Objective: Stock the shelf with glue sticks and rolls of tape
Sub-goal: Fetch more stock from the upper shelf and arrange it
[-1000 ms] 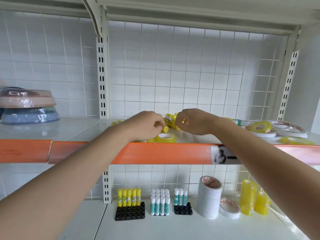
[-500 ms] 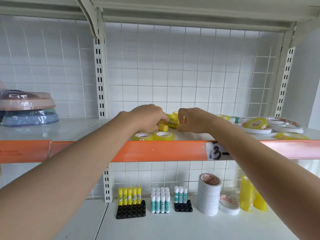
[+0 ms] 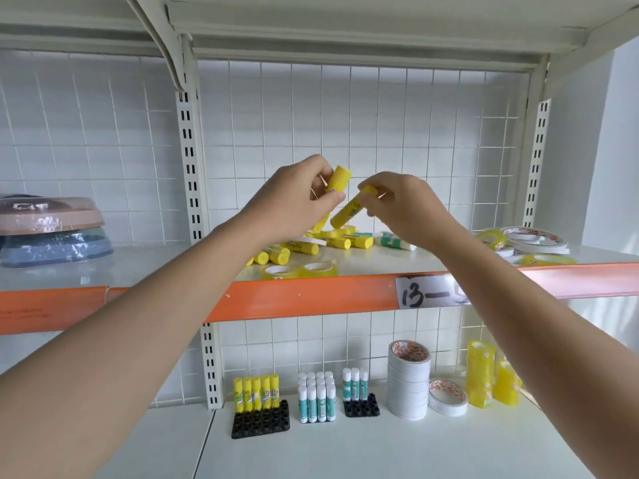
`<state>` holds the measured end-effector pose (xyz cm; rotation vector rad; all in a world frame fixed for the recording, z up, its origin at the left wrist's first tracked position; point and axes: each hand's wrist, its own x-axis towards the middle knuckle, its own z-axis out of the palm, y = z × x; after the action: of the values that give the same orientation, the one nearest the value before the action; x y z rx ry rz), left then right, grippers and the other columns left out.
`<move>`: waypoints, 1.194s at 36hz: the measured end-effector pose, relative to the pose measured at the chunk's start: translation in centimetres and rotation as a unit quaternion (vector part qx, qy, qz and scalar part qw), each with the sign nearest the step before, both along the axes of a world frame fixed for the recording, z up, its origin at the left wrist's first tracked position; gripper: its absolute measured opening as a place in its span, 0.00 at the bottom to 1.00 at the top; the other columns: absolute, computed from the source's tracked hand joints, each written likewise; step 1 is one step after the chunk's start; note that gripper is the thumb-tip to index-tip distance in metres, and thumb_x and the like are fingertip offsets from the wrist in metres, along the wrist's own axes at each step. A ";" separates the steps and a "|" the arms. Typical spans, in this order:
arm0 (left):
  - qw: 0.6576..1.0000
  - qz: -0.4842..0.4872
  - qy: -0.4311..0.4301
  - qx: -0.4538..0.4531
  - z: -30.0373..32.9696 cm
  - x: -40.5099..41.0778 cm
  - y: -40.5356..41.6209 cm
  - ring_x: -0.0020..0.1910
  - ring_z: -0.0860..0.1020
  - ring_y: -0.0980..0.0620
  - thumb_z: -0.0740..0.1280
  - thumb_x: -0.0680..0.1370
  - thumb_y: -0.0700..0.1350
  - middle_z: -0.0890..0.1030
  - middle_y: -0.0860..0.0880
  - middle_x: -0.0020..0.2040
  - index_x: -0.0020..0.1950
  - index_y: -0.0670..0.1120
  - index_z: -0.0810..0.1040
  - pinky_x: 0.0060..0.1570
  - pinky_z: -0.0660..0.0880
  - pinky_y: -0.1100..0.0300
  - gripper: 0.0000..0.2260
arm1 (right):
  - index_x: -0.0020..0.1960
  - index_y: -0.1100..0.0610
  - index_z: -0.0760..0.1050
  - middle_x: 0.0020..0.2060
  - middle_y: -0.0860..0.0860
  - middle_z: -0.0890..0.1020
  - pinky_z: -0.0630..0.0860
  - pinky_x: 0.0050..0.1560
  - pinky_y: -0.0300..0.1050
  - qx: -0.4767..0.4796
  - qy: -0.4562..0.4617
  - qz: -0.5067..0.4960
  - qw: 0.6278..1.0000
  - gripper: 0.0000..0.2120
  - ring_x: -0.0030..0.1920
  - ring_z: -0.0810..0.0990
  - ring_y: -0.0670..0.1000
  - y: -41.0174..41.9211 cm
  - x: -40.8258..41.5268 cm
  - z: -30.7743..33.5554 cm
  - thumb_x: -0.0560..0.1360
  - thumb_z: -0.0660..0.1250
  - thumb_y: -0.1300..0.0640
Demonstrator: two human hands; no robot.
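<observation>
**Glue sticks lifted above a cluttered upper shelf**

Glue sticks fill both our hands at the centre of the frame. Our left hand (image 3: 294, 198) curls its fingers around one yellow glue stick (image 3: 338, 179), its cap tilted up toward the wire grid backing (image 3: 397, 140). Our right hand (image 3: 404, 205) pinches a second yellow stick (image 3: 349, 210), which slants down to the left, its lower end just above the shelf. The two sticks sit close together, and we cannot tell whether they touch.

Below our hands, on the upper shelf (image 3: 380, 267) with its orange front strip (image 3: 304, 295), a loose pile of yellow glue sticks (image 3: 301, 248) lies on its side, with one green-and-white stick (image 3: 394, 242) just to its right. Two yellow tape rolls (image 3: 299, 269) lie flat at the shelf's front edge, and a scatter of tape rolls (image 3: 522, 240) spreads across the right of the frame. A handwritten label (image 3: 428, 292) sits on the strip.

On the lower shelf (image 3: 345, 451), at the bottom centre, five yellow sticks stand upright in a black holder (image 3: 260, 423). Beside them stand green-and-white sticks (image 3: 316, 399), then a tall stack of white tape (image 3: 409, 382), then yellow tape stacks (image 3: 491, 378) at lower right. Wrapped stacked dishes (image 3: 52, 229) rest at the left edge.
</observation>
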<state>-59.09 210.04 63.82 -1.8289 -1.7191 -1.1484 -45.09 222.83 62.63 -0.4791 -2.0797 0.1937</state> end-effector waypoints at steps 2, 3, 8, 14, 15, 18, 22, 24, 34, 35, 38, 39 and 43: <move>0.998 -0.028 -0.029 0.048 -0.5 0.9 -1.5 0.39 0.77 0.55 0.68 0.78 0.47 0.77 0.56 0.40 0.50 0.49 0.73 0.43 0.72 0.62 0.05 | 0.59 0.54 0.77 0.40 0.47 0.82 0.74 0.46 0.35 -0.003 0.041 0.032 0.999 0.10 0.41 0.80 0.46 -1.6 0.9 -0.5 0.78 0.65 0.57; 0.996 -0.040 -0.041 0.070 -1.0 1.3 -2.3 0.39 0.76 0.57 0.68 0.78 0.46 0.78 0.56 0.40 0.50 0.49 0.74 0.42 0.72 0.63 0.05 | 0.58 0.52 0.76 0.40 0.46 0.82 0.75 0.45 0.35 -0.006 0.063 0.051 0.997 0.10 0.41 0.81 0.44 -2.5 1.4 -0.9 0.78 0.66 0.57; 0.978 -0.132 -0.104 0.121 -4.4 3.2 -6.3 0.40 0.77 0.60 0.68 0.77 0.46 0.78 0.61 0.38 0.50 0.50 0.74 0.39 0.76 0.63 0.05 | 0.50 0.47 0.68 0.41 0.45 0.81 0.75 0.42 0.35 -0.018 0.172 0.125 0.977 0.12 0.40 0.80 0.44 -8.0 3.7 -3.5 0.75 0.69 0.60; 0.957 -0.212 -0.169 0.101 -10.9 3.6 -9.4 0.40 0.80 0.56 0.67 0.76 0.44 0.80 0.60 0.42 0.49 0.53 0.74 0.37 0.76 0.64 0.05 | 0.49 0.45 0.66 0.42 0.44 0.81 0.76 0.40 0.36 -0.004 0.162 0.128 0.978 0.16 0.41 0.80 0.46 -12.3 4.4 -10.0 0.74 0.70 0.61; 0.956 -0.212 -0.180 0.098 -12.1 3.4 -9.6 0.40 0.80 0.55 0.67 0.76 0.43 0.80 0.59 0.43 0.50 0.53 0.74 0.37 0.76 0.63 0.05 | 0.49 0.45 0.67 0.42 0.43 0.80 0.76 0.40 0.36 -0.008 0.153 0.121 0.981 0.16 0.40 0.80 0.46 -12.6 4.3 -11.1 0.74 0.70 0.61; 0.948 -0.199 -0.238 0.076 -16.0 2.9 -9.7 0.41 0.80 0.55 0.67 0.76 0.45 0.80 0.59 0.43 0.49 0.55 0.75 0.37 0.75 0.65 0.06 | 0.51 0.50 0.69 0.41 0.43 0.81 0.77 0.41 0.38 -0.025 0.132 0.099 0.986 0.12 0.40 0.81 0.47 -12.7 4.2 -14.7 0.75 0.70 0.62; 0.935 -0.180 -0.304 0.026 -20.9 2.0 -8.7 0.43 0.79 0.58 0.68 0.77 0.43 0.80 0.61 0.44 0.49 0.55 0.75 0.39 0.76 0.65 0.07 | 0.52 0.50 0.72 0.41 0.42 0.80 0.76 0.42 0.35 -0.075 0.121 0.078 0.987 0.11 0.41 0.81 0.47 -12.1 3.6 -18.9 0.75 0.69 0.62; 0.930 -0.166 -0.328 0.008 -23.2 1.6 -7.9 0.42 0.79 0.59 0.68 0.78 0.39 0.80 0.62 0.44 0.50 0.55 0.75 0.40 0.77 0.65 0.10 | 0.52 0.50 0.73 0.40 0.40 0.80 0.77 0.41 0.36 -0.097 0.104 0.072 0.987 0.11 0.40 0.81 0.47 -11.5 3.1 -21.0 0.75 0.69 0.63; 0.928 -0.089 -0.359 -0.044 -31.7 0.6 -3.7 0.44 0.79 0.60 0.67 0.78 0.35 0.81 0.53 0.46 0.52 0.51 0.75 0.40 0.77 0.67 0.10 | 0.51 0.55 0.73 0.42 0.43 0.81 0.78 0.43 0.44 -0.179 0.007 0.072 0.981 0.07 0.41 0.81 0.45 -6.2 1.3 -30.1 0.75 0.70 0.62; 0.932 -0.073 -0.353 -0.051 -32.5 0.5 -3.3 0.45 0.78 0.63 0.67 0.78 0.35 0.80 0.55 0.46 0.53 0.50 0.75 0.40 0.77 0.68 0.11 | 0.51 0.55 0.74 0.43 0.43 0.81 0.78 0.44 0.46 -0.185 -0.010 0.072 0.980 0.07 0.41 0.81 0.45 -5.6 1.2 -30.9 0.75 0.69 0.62; 0.933 -0.029 -0.354 -0.065 -35.0 0.1 -2.1 0.44 0.78 0.67 0.69 0.76 0.35 0.79 0.58 0.45 0.53 0.50 0.74 0.40 0.77 0.69 0.12 | 0.50 0.56 0.74 0.40 0.39 0.80 0.78 0.44 0.45 -0.197 -0.035 0.079 0.976 0.07 0.41 0.81 0.44 -3.8 0.8 -33.1 0.75 0.69 0.63; 0.932 -0.014 -0.356 -0.070 -35.8 0.0 -1.7 0.43 0.78 0.66 0.69 0.76 0.35 0.80 0.58 0.44 0.52 0.50 0.74 0.41 0.77 0.69 0.12 | 0.50 0.56 0.74 0.37 0.37 0.80 0.77 0.44 0.42 -0.202 -0.042 0.083 0.975 0.06 0.41 0.80 0.43 -3.3 0.6 -33.7 0.75 0.69 0.63; 0.928 0.039 -0.359 -0.097 -38.2 -0.3 -0.5 0.41 0.80 0.58 0.69 0.76 0.36 0.81 0.54 0.40 0.50 0.48 0.74 0.42 0.74 0.70 0.09 | 0.49 0.56 0.72 0.33 0.38 0.81 0.72 0.42 0.30 -0.218 -0.078 0.101 0.968 0.05 0.41 0.79 0.43 -1.8 0.0 -35.7 0.76 0.67 0.63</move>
<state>-59.44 209.50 25.64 -1.5074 -2.3365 -1.8214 -45.10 221.03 26.96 -0.5570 -2.2429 0.7671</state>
